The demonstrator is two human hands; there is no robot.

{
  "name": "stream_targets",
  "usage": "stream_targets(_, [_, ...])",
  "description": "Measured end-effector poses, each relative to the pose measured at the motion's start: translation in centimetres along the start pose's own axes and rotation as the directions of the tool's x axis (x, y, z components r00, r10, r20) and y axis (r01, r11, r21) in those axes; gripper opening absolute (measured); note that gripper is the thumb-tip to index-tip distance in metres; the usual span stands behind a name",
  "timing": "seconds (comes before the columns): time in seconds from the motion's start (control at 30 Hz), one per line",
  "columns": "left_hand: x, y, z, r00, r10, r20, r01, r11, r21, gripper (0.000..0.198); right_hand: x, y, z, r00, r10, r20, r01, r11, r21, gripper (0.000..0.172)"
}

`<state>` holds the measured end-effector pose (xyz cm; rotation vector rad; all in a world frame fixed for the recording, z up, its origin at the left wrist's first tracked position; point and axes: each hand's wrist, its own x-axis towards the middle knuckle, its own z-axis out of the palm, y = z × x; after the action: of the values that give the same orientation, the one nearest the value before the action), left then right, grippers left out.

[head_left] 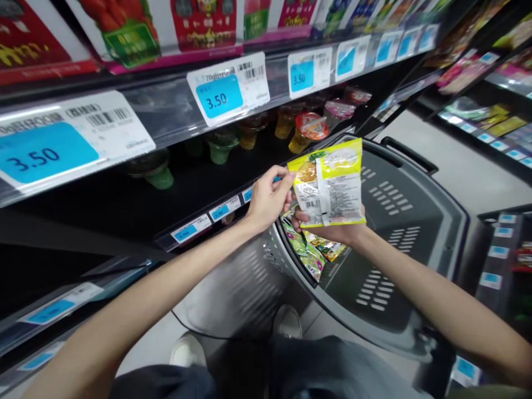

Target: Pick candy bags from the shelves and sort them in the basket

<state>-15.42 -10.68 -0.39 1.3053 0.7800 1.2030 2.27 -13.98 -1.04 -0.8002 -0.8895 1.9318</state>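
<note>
A yellow and white snack packet [338, 185] with a pineapple picture and fine print is held up above a grey shopping basket [451, 221]. My left hand [271, 195] pinches the packet's left edge between thumb and fingers. Behind and below the packet lies my right hand [338, 231], its fingers mostly hidden, with a fingertip showing at the lower left corner. Inside the basket, several colourful packets [305, 252] rest at the left side, partly covered by my right hand.
On the left, a shelf edge carries price tags [226, 88], with colourful boxes [203, 25] above and jelly cups [310, 130] below. More stocked shelves [494, 113] stand across the aisle. My shoes [188, 350] are on the floor below.
</note>
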Motion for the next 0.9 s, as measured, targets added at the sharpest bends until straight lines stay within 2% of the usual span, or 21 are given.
stream_targets(0.1, [0.0,-0.3,0.2,0.996,0.05,-0.069,-0.048,0.998,0.032,0.023,-0.1,-0.1,0.0,1.0,0.001,0.019,-0.002,1.0,0.008,0.055])
stream_targets(0.17, [-0.2,-0.3,0.2,0.993,0.096,-0.062,-0.091,0.992,0.087,0.023,-0.2,-0.3,-0.2,1.0,-0.021,-0.005,0.021,1.0,0.013,0.052])
stream_targets(0.27, [-0.6,0.3,0.2,0.987,0.124,0.102,-0.141,0.973,0.182,0.025,-0.4,-0.4,-0.3,0.99,-0.119,-0.078,0.118,0.993,-0.017,0.053])
stream_targets(0.37, [-0.8,0.8,-0.1,0.956,0.12,0.269,-0.19,0.948,0.253,0.035,-0.2,-0.1,-0.1,0.948,-0.217,-0.232,0.186,0.971,-0.149,0.044])
stream_targets(0.43, [-0.7,0.8,-0.1,0.943,0.131,0.307,-0.226,0.927,0.3,0.053,0.1,0.2,-0.1,0.914,-0.253,-0.318,0.189,0.957,-0.22,0.042])
stream_targets(0.53, [-0.6,0.7,-0.1,0.926,0.176,0.333,-0.308,0.862,0.402,0.085,0.5,0.2,0.0,0.906,-0.219,-0.362,0.142,0.963,-0.228,0.047])
stream_targets(0.6, [-0.5,0.6,-0.1,0.903,0.192,0.384,-0.371,0.799,0.474,0.09,0.8,0.0,0.0,0.906,-0.208,-0.368,0.129,0.965,-0.228,0.051])
stream_targets(0.67, [-0.4,0.6,-0.1,0.888,0.159,0.432,-0.396,0.74,0.543,0.09,1.0,-0.2,0.0,0.894,-0.241,-0.378,0.148,0.955,-0.258,0.053])
stream_targets(0.77, [-0.4,0.5,-0.1,0.888,0.08,0.452,-0.381,0.679,0.628,0.094,1.1,-0.1,-0.1,0.835,-0.321,-0.446,0.198,0.933,-0.301,0.046])
stream_targets(0.83, [-0.4,0.4,-0.1,0.886,0.067,0.459,-0.383,0.664,0.642,0.099,1.1,0.0,-0.3,0.781,-0.382,-0.494,0.234,0.912,-0.336,0.04])
stream_targets(0.9, [-0.4,0.3,-0.1,0.886,0.077,0.458,-0.386,0.671,0.634,0.101,1.1,0.0,-0.4,0.744,-0.451,-0.493,0.27,0.878,-0.395,0.035])
